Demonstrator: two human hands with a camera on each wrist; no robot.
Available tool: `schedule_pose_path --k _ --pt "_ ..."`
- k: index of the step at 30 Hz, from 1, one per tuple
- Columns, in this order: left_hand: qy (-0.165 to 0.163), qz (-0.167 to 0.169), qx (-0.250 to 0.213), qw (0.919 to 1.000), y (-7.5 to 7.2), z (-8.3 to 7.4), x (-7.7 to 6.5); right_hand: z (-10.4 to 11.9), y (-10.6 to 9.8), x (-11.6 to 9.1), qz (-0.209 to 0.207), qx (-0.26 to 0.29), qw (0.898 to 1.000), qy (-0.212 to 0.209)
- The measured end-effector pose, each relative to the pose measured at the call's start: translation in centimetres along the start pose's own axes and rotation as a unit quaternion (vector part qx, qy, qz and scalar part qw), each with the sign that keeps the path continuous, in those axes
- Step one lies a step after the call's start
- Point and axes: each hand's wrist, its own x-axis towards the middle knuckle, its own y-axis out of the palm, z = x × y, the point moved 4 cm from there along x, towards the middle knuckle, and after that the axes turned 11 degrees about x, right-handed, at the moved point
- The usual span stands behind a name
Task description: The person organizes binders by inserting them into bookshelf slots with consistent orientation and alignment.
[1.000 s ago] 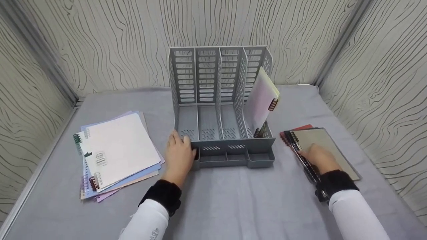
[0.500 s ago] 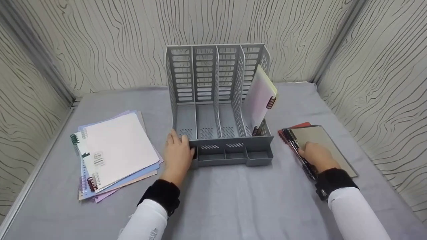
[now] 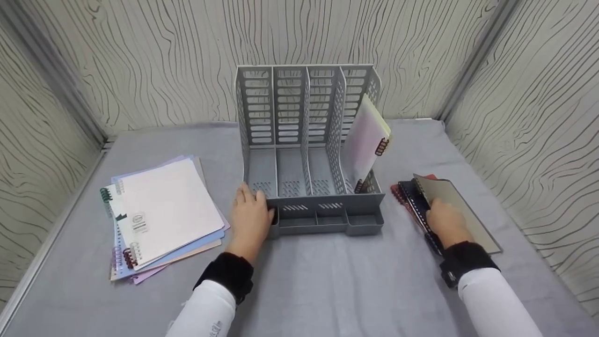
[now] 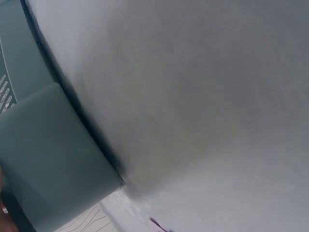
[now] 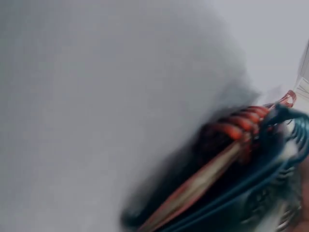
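Observation:
A grey file organizer [image 3: 325, 200] with upright dividers stands in the middle of the table. My left hand [image 3: 250, 215] holds its front left corner, fingers along the side and thumb at the small front tray. In the left wrist view the organizer's smooth box end [image 4: 58, 159] shows, with a bit of hand at the edge. On the right, my right hand [image 3: 449, 222] grips the spiral edge of a grey-beige notebook [image 3: 468, 210], its left side tipped up. Beneath lie a dark notebook [image 3: 412, 194] and a red notebook [image 3: 398, 191]. Their coils [image 5: 241, 121] appear blurred in the right wrist view.
Pale spiral notebooks [image 3: 365, 140] lean in the organizer's rightmost slot. A fanned stack of white, blue and purple notebooks [image 3: 173, 210] lies on the left. Patterned panels [image 3: 187, 61] wall in the grey cloth [image 3: 327, 281] at the back and sides.
The grey-beige notebook's coil edge has lifted and shifted right under my right hand, baring more of the dark notebook below. The left hand stays at the organizer's corner.

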Motion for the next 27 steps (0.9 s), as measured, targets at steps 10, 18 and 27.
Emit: schedule_pose_path --k 10,18,27 --pt "-0.002 -0.003 -0.002 1.0000 0.0 0.5 -0.1 0.5 -1.1 -1.1 -0.005 -0.025 1.000 0.010" --pt "0.002 -0.007 -0.009 0.9999 -0.1 0.0 -0.1 1.5 -3.9 -2.8 -0.066 -0.021 0.998 -0.014" --pt "-0.005 -0.005 -0.020 0.9998 0.0 0.0 -0.1 4.5 -6.6 -5.5 -0.162 0.013 0.984 -0.069"
